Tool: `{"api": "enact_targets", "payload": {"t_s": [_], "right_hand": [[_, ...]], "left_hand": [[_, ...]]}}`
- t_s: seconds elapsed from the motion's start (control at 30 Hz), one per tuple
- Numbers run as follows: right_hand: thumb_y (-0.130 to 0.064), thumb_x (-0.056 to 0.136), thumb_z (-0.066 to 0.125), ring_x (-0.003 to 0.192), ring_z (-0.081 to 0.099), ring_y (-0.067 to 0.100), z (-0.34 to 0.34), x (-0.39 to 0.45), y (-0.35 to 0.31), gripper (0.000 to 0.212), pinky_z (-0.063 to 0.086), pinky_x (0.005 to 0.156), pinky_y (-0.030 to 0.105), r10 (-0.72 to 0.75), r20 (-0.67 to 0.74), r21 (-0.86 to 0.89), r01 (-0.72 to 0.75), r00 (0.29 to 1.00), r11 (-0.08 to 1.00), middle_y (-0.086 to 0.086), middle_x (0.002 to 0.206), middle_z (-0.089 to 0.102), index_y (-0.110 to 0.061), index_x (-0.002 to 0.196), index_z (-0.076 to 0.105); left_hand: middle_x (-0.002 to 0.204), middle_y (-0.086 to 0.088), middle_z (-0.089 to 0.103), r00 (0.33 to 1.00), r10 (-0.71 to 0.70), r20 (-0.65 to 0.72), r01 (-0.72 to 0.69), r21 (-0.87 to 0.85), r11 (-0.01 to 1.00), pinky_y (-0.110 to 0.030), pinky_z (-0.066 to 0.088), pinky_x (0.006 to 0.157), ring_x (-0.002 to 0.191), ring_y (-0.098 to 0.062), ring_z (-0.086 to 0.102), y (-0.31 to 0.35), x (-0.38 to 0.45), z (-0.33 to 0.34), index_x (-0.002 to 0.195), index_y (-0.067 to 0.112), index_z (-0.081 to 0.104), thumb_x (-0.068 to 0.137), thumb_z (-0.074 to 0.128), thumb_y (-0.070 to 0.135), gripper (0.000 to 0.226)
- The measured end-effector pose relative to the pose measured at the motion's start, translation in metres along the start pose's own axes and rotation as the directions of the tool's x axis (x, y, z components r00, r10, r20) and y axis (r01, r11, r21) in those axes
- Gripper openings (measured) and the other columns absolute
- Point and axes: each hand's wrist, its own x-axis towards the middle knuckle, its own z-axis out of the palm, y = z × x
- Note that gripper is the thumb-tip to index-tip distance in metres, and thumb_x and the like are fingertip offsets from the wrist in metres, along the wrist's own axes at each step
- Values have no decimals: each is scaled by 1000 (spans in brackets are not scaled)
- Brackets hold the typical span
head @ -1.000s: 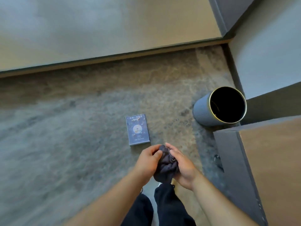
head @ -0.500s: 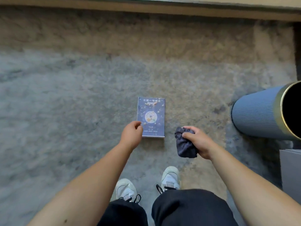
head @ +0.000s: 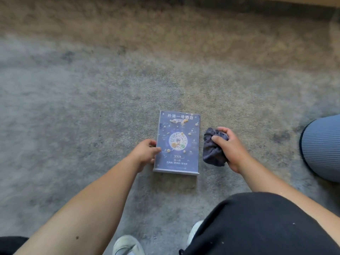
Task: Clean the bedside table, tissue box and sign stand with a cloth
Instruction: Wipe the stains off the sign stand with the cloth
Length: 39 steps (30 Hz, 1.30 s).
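Sign stand (head: 177, 142) flat on carpet (head: 92, 98), likely light, rigid, slick-faced: left hand (head: 146, 153) pinches its near edge; right hand (head: 230, 148) fisted around soft cloth (head: 211, 150) just beside.

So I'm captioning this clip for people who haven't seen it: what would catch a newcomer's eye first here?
Most likely the blue sign stand lying face up on the grey carpet at centre, its face dotted with pale crumbs. The left hand grips its left edge, while the right hand just beside it clutches a bunched dark cloth. At the right edge lies a ribbed blue-grey bin.
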Motion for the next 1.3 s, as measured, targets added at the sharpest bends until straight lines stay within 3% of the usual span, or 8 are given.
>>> {"api": "enact_targets", "payload": {"t_s": [0.13, 0.33, 0.43, 0.6, 0.7, 0.83, 1.1, 1.3], "right_hand": [[-28, 90, 65, 97, 66, 27, 10, 6, -9, 33, 56, 86, 50, -75, -60, -113, 68, 995, 991, 6, 118, 59, -37, 117, 49], [-26, 89, 62, 86, 56, 13, 44, 22, -46, 18, 40, 66, 22, -418, -65, -481, 339, 906, 808, -7, 98, 59, -29, 106, 57], [-28, 88, 62, 90, 55, 17, 74, 38, -52, 20, 38, 71, 26, -520, 69, -609, 449, 851, 654, -2, 100, 61, -25, 108, 61], [-32, 92, 56, 100, 56, 33, 121, 56, -41, 29, 48, 77, 38, -505, 288, -763, 514, 814, 393, 12, 115, 54, -18, 118, 53], [-32, 95, 52, 103, 52, 38, 130, 61, -26, 31, 42, 66, 40, -531, 396, -853, 514, 749, 88, 17, 120, 49, -13, 120, 50], [-15, 94, 52, 97, 53, 39, 121, 68, -17, 18, 39, 54, 40, -520, 487, -850, 517, 702, -99, 20, 115, 50, -11, 111, 52], [-21, 99, 40, 102, 50, 36, 40, 84, -28, 19, 49, 67, 44, -496, 335, -934, 352, 801, -61, 15, 120, 46, -19, 118, 43], [-24, 98, 40, 100, 52, 35, -11, 96, -34, 19, 44, 67, 40, -519, 243, -966, 256, 819, -48, 15, 119, 48, -20, 116, 46]], "left_hand": [[109, -12, 69, 994, -35, 101, 42, -63, 997, -35, 59, 71, 94, -26, 69, -2, 0, 15, 109, 6, 60, 97, 55, 5, 14], [110, -14, 70, 991, -22, 135, 38, -119, 992, -37, 60, 69, 94, -27, 70, -17, 0, 45, 101, 12, 61, 97, 53, 4, 12], [109, -16, 71, 991, 6, 130, 9, -117, 993, -38, 60, 68, 93, -28, 71, -17, 4, 50, 99, 12, 62, 97, 52, 4, 13], [105, -16, 72, 993, 14, 115, -3, -102, 995, -45, 60, 76, 94, -30, 71, -20, 9, 50, 101, 10, 62, 96, 54, 4, 11], [101, -16, 71, 995, 22, 101, -10, -115, 993, -47, 60, 77, 91, -31, 71, -22, 12, 52, 97, 9, 61, 97, 53, 4, 10], [106, -19, 70, 994, 16, 104, -5, -106, 994, -48, 59, 79, 95, -33, 70, -23, 14, 52, 96, 9, 61, 97, 54, 5, 8], [109, -20, 69, 992, -20, 126, 33, -101, 994, -41, 59, 71, 95, -31, 69, -18, 11, 49, 97, 6, 58, 98, 53, 7, 5], [108, -18, 70, 994, -33, 107, 43, -94, 995, -41, 59, 70, 95, -30, 70, -14, 9, 49, 101, 6, 59, 99, 52, 8, 7]]}}
